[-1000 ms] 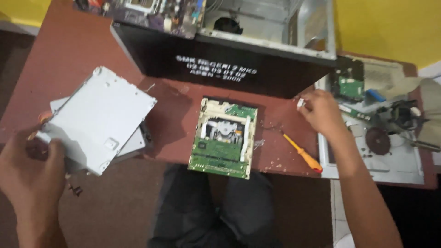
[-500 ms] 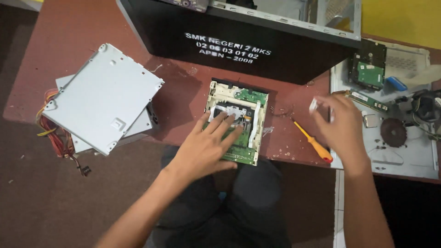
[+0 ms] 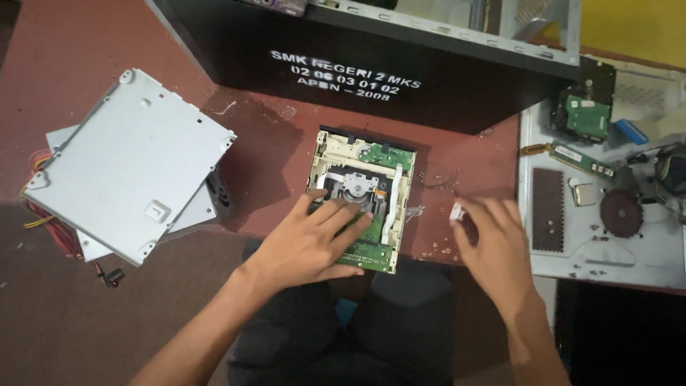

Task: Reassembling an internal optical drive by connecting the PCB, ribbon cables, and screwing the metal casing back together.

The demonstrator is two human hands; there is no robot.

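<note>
Right now your left hand (image 3: 311, 239) lies flat on the opened optical drive (image 3: 361, 200), fingers spread over its near half, palm down, pressing and not clamped round anything. The drive sits mid-surface, near edge just at the lip of the red surface (image 3: 93, 43), above your lap. Your right hand (image 3: 493, 250) is just right of the drive, apart from it, w/ a small white piece (image 3: 456, 211) pinched at the fingertips; motion blur hides exactly how the fingers close, but that grip looks shut on the piece.

Risks, as I judge them:
- Drive's near end is at the surface lip. Push toward yourself w/ the left hand and it could tip off into your lap.
- Left fingers rest close to the bare green board and the spindle hub (image 3: 355, 187). Heavy pressure there could flex the board or smudge the lens area; can't tell if you're touching the lens.
- The white piece is tiny and the hand is moving fast. A loose pinch could drop it among the debris specks on the surface or off the edge.
- Small bits lie scattered right of the drive; a sweep of the right wrist could knock them away.

Relative to grips: drive under the left palm, left of the right hand. The grey metal cover (image 3: 128, 164) lies far left, well apart from both hands.
</note>
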